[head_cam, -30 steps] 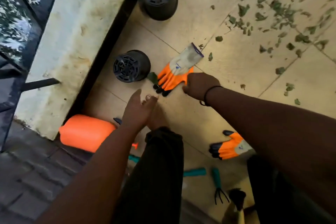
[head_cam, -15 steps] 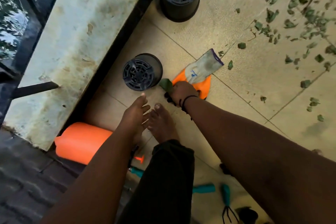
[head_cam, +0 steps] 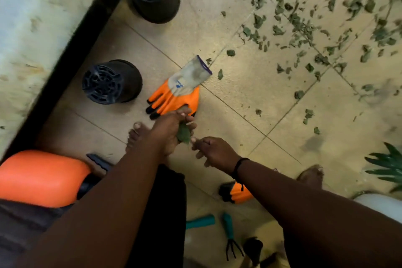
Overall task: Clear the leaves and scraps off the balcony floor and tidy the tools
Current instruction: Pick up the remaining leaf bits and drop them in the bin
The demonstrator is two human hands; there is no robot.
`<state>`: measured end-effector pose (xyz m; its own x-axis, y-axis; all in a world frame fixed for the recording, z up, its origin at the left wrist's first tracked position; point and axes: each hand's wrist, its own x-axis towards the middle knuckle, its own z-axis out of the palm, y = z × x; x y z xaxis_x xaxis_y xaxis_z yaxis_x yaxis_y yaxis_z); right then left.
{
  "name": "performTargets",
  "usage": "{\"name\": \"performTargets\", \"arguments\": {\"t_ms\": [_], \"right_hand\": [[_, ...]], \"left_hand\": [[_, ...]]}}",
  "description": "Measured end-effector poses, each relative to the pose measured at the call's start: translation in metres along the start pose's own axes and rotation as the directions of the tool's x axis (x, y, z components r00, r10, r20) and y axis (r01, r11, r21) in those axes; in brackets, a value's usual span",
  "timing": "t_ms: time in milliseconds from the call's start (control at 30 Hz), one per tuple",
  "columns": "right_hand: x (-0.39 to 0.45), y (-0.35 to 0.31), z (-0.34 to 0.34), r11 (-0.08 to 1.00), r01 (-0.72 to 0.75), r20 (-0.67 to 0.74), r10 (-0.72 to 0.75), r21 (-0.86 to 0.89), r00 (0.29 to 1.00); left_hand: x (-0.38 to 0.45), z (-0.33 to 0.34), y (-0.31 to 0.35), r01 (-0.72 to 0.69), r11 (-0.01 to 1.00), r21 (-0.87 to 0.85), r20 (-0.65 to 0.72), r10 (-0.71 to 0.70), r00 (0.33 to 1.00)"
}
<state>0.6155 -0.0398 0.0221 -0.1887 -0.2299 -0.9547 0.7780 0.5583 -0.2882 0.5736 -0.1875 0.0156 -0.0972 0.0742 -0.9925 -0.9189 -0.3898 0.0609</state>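
L hand (head_cam: 167, 130) cups a leaf (head_cam: 183, 134), R hand (head_cam: 214, 151) curled, holds nothing. Best: keep L palm cupped, gather w/ R toward the scattered leaves (head_cam: 304, 19).

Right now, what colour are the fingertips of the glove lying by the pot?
Black fingertips on orange, head view.

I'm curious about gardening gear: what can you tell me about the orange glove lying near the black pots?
The orange glove lies flat on the tiled floor, just right of the nearer overturned black pot. Its palm and fingers look rubber-coated orange with black fingertips; the knitted cuff is grey, soiled, edged in dark blue, pointing toward the scattered leaves. The left hand, holding a leaf, overlaps its fingertips.
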Motion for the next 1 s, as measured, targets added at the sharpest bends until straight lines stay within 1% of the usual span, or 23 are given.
{"name": "performTargets", "arguments": {"t_ms": [100,200,267,300,333,367,400,433,467,500,533,567,600,633,700,767,800,833,867,900,933,967,1000], "right_hand": [[0.015,0.042,-0.033,0.971,-0.023,-0.012,0.02,-0.238,1.0],[0.037,0.078,-0.061,0.854,-0.095,0.052,0.141,-0.512,0.989],[0.056,0.092,-0.077,0.771,-0.058,0.103,0.159,-0.634,0.982],[0.064,0.095,-0.087,0.765,-0.034,0.126,0.149,-0.643,0.981],[0.07,0.097,-0.098,0.812,-0.046,0.132,0.15,-0.581,0.98],[0.073,0.095,-0.112,0.884,-0.078,0.122,0.15,-0.461,0.981],[0.074,0.09,-0.129,0.939,-0.07,0.048,0.092,-0.336,0.995],[0.074,0.087,-0.147,0.973,-0.006,-0.104,-0.019,-0.233,0.994],[0.074,0.084,-0.165,0.986,0.098,-0.328,-0.138,-0.135,0.934],[0.07,0.081,-0.183,0.975,0.223,-0.564,-0.195,-0.021,0.802],[0.065,0.078,-0.197,0.935,0.343,-0.725,-0.174,0.092,0.666],[0.061,0.077,-0.205,0.888,0.426,-0.798,-0.125,0.175,0.59],[0.057,0.081,-0.211,0.867,0.452,-0.809,-0.106,0.209,0.578],[0.054,0.083,-0.211,0.883,0.423,-0.777,-0.119,0.202,0.618],[0.054,0.096,-0.2,0.951,0.299,-0.598,-0.192,0.083,0.778],[0.054,0.107,-0.174,0.967,0.172,-0.245,-0.215,-0.187,0.945],[0.056,0.114,-0.158,0.948,0.124,-0.063,-0.148,-0.292,0.987],[0.058,0.119,-0.139,0.932,0.081,0.095,-0.051,-0.352,0.994],[0.06,0.126,-0.123,0.921,0.036,0.208,0.049,-0.388,0.977],[0.063,0.131,-0.112,0.912,0.005,0.271,0.117,-0.41,0.955],[0.065,0.133,-0.106,0.912,-0.006,0.286,0.135,-0.409,0.949],[0.069,0.132,-0.109,0.937,0.001,0.247,0.092,-0.35,0.965],[0.072,0.129,-0.118,0.978,0.029,0.134,-0.001,-0.208,0.991]], "left_hand": [[0.02,0.021,0.004,-0.004,0.999,0.048,-0.127,0.01,0.992],[0.036,0.037,0.009,0.02,0.982,0.19,-0.181,0.015,0.983],[0.043,0.047,0.01,0.038,0.957,0.287,-0.201,0.021,0.979],[0.046,0.052,0.009,0.042,0.946,0.322,-0.201,0.025,0.979],[0.048,0.058,0.006,0.043,0.934,0.355,-0.194,0.029,0.981],[0.05,0.064,0.003,0.037,0.924,0.381,-0.183,0.036,0.982],[0.052,0.069,-0.001,0.03,0.916,0.401,-0.175,0.044,0.984],[0.054,0.075,-0.006,0.029,0.904,0.427,-0.172,0.05,0.984],[0.055,0.079,-0.011,0.03,0.894,0.448,-0.169,0.051,0.984],[0.056,0.085,-0.015,0.031,0.883,0.468,-0.162,0.051,0.986],[0.057,0.09,-0.019,0.034,0.874,0.485,-0.154,0.047,0.987],[0.058,0.093,-0.022,0.037,0.867,0.497,-0.147,0.042,0.988],[0.06,0.098,-0.024,0.04,0.863,0.503,-0.143,0.038,0.989],[0.061,0.103,-0.025,0.043,0.862,0.505,-0.143,0.034,0.989],[0.064,0.111,-0.025,0.042,0.866,0.499,-0.149,0.038,0.988],[0.068,0.117,-0.022,0.03,0.868,0.496,-0.167,0.061,0.984],[0.07,0.119,-0.02,0.021,0.861,0.508,-0.173,0.078,0.982],[0.071,0.12,-0.018,0.011,0.85,0.526,-0.176,0.096,0.98],[0.073,0.122,-0.015,0.001,0.841,0.541,-0.176,0.112,0.978],[0.075,0.123,-0.013,-0.006,0.836,0.549,-0.177,0.124,0.976],[0.077,0.122,-0.011,-0.013,0.836,0.549,-0.182,0.135,0.974],[0.079,0.122,-0.009,-0.017,0.838,0.546,-0.185,0.141,0.973],[0.08,0.122,-0.008,-0.021,0.84,0.541,-0.186,0.144,0.972]]}}
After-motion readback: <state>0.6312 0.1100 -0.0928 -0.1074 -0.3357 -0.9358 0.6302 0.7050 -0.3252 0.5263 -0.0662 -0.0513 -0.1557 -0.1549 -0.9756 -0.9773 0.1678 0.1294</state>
